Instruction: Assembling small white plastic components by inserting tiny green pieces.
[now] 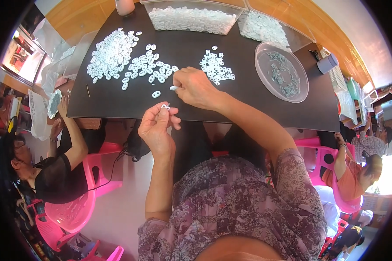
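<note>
My left hand (156,130) is raised at the table's front edge, pinching a small white plastic piece (165,106) between thumb and fingertips. Just beyond it, my right hand (197,89) is closed low over the table, with a white oval piece (174,88) at its fingertips. A single oval piece with two holes (156,94) lies left of that hand. Farther off is a loose spread of such ovals (151,65), beside a larger heap (111,54). Small squarish white pieces (215,67) are piled beyond my right wrist.
A round clear tray (304,89) with small grey metal parts stands at the right. Clear bins (231,30) of white pieces line the back. A lidded cup (327,64) is at the far right. People sit at both sides on pink chairs (80,209).
</note>
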Demonstrator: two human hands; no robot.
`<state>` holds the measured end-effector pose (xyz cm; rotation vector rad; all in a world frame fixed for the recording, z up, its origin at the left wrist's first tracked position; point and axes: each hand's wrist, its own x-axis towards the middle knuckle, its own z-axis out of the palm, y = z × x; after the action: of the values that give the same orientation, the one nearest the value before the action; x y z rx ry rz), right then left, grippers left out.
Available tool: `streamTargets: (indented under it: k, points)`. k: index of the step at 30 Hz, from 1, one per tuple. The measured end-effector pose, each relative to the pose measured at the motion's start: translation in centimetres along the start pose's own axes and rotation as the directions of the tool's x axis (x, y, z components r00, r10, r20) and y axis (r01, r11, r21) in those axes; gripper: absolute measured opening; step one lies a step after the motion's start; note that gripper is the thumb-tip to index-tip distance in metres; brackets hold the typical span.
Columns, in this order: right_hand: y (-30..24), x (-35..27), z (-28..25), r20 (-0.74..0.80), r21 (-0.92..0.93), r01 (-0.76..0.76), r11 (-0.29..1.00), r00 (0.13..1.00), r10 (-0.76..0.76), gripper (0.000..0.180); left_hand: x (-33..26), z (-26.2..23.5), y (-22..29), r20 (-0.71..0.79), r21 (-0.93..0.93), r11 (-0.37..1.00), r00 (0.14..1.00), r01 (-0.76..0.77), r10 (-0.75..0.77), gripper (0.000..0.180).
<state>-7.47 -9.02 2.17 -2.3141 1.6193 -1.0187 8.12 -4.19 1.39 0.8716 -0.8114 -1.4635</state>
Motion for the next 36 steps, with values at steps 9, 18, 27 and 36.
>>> streamTargets:
  k: [9, 18, 27, 36]
  points:
    - [-3.2, -3.1, -4.0, 0.188, 0.392, -0.358, 0.847, 0.933, 0.307, 0.018, 0.0, 1.8, 0.2, 0.028, -0.033, 0.998, 0.998, -0.056, 0.057, 0.014]
    - [-4.5, -5.8, -6.0, 0.215, 0.687, -0.456, 0.566, 0.871, 0.442, 0.017, -0.9, 3.4, -0.1, 0.09, -0.075, 0.997, 0.996, -0.003, 0.009, 0.012]
    - [-3.6, -7.3, -5.9, 0.061, 0.787, -0.357, 0.503, 0.856, 0.513, 0.012, -2.3, 5.0, -0.2, 0.191, -0.086, 0.993, 0.98, 0.079, -0.061, 0.012]
    - [-2.7, -8.0, -6.5, 0.059, 0.781, -0.355, 0.514, 0.861, 0.505, 0.01, -2.8, 5.4, -1.1, 0.218, -0.06, 0.995, 0.974, 0.085, -0.07, 0.013]
